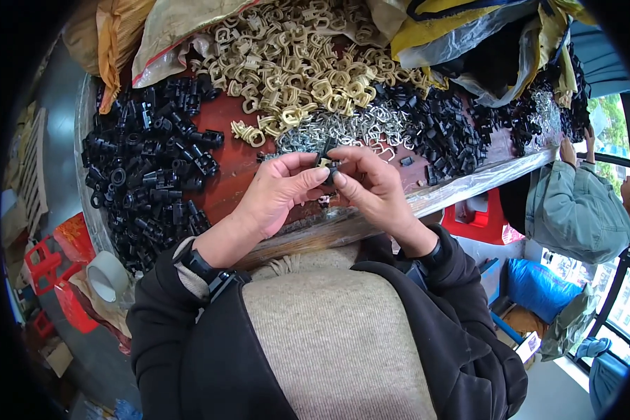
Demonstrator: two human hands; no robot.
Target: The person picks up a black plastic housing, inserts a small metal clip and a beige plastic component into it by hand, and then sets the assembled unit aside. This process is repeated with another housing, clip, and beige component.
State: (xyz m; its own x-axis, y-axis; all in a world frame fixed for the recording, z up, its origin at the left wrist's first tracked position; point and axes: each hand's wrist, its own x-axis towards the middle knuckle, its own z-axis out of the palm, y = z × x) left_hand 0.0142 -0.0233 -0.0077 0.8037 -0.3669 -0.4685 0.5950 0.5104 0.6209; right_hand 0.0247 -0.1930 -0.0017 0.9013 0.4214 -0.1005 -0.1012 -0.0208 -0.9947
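Observation:
In front of my body, over the table's near edge, my two hands meet around a small black plastic part. My left hand pinches it between thumb and fingers. From the other side my right hand grips the same part with thumb and forefinger. A bit of beige shows at the part, but the fingers cover most of it. Just beyond the hands lies a heap of bent silver metal clips. Beige plastic ring-shaped pieces are piled behind that.
Black tubular fittings cover the table's left side, and small black pieces lie to the right. Woven sacks line the back. A person in a green jacket reaches in at the right, near a red stool. A tape roll sits lower left.

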